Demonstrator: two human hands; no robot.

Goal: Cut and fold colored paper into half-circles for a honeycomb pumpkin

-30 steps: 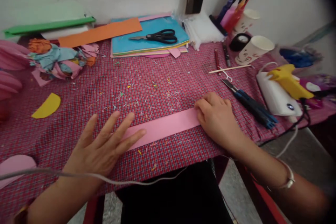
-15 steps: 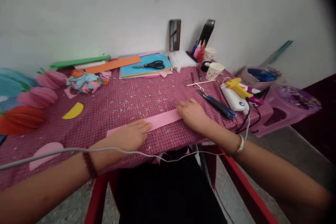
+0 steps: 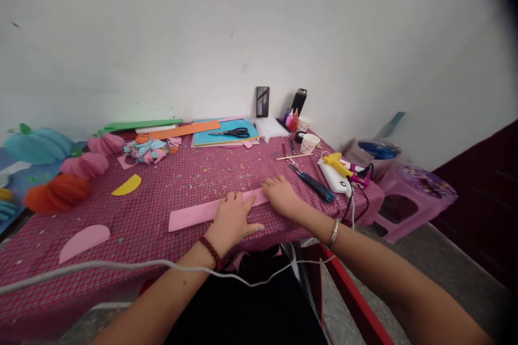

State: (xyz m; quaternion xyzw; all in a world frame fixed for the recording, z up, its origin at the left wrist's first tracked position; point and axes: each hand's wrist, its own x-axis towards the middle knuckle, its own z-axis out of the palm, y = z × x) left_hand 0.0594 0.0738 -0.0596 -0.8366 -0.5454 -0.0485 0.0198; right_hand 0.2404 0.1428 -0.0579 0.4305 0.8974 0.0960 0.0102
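Note:
A long pink paper strip (image 3: 190, 215) lies across the near side of the red checked tablecloth (image 3: 170, 188). My left hand (image 3: 234, 218) rests flat on the middle of the strip, fingers spread toward the right. My right hand (image 3: 281, 197) presses down on the strip's right end with its fingers curled over it. A white cable (image 3: 121, 267) hangs across my left forearm.
Black scissors (image 3: 234, 132) lie on a stack of coloured sheets (image 3: 224, 137) at the back. Pens (image 3: 313, 183), a yellow glue gun (image 3: 338, 161), a paper cup (image 3: 309, 143) sit at the right. Paper pumpkins (image 3: 56, 194), a yellow cutout (image 3: 127, 186), a pink cutout (image 3: 83, 241) lie left. A purple stool (image 3: 416, 194) stands beside the table.
The view has pulled back and up, showing the whole table and wall. My left hand slid rightward along the pink strip toward my right hand, which stayed on the strip's end.

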